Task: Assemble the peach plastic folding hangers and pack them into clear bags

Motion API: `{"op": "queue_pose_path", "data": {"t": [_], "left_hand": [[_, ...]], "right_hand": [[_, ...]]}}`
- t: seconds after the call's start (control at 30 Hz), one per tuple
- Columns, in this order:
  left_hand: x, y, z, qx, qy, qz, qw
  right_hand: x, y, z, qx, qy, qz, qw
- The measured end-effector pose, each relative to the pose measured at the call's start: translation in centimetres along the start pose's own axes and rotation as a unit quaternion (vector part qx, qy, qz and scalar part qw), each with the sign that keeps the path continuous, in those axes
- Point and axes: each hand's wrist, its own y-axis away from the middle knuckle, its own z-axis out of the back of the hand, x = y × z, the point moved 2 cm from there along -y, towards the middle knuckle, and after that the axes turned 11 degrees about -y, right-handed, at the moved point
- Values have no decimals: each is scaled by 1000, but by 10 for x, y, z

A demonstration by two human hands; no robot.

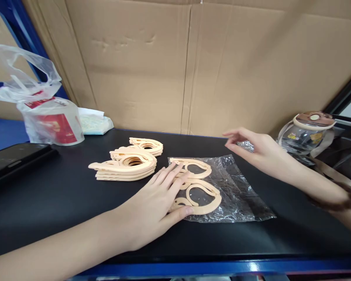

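My left hand [160, 199] lies flat, fingers spread, on a clear plastic bag [236, 195]. Inside the bag are cream plastic pieces that look like folded travel hangers [213, 203]; the hand covers their left part. Just left of the fingertips, more cream folded hangers [125, 168] lie stacked in two overlapping piles. My right hand [257, 150] is raised over the table to the right of the bag, its thumb and fingers apart and nothing visible between them. Behind its palm shows some crumpled clear plastic [246, 146], partly hidden.
A black phone-like device [14, 158] lies at the left. Behind it stand a plastic-bagged cup [52, 121] and a tissue pack [95, 121]. A clear jug [305, 134] stands at the right. Cardboard [134, 70] walls the back; a blue edge [222, 267] runs along the front.
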Motion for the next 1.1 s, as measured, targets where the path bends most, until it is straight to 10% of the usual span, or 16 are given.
{"op": "queue_pose_path", "data": {"t": [0.33,0.53,0.83,1.1], "left_hand": [[-4,-18,4,-33,41,-43,998],[0,-13,5,-50,20,-54,997],[0,-15,5,-64,9,-68,996],[5,-13,6,-61,4,-31,998]], "right_hand": [[46,-104,-94,108,-38,238,964],[51,-140,-135,278,-100,209,932],[51,-150,-144,326,-140,156,922],[32,-134,-105,204,-158,164,952]]}}
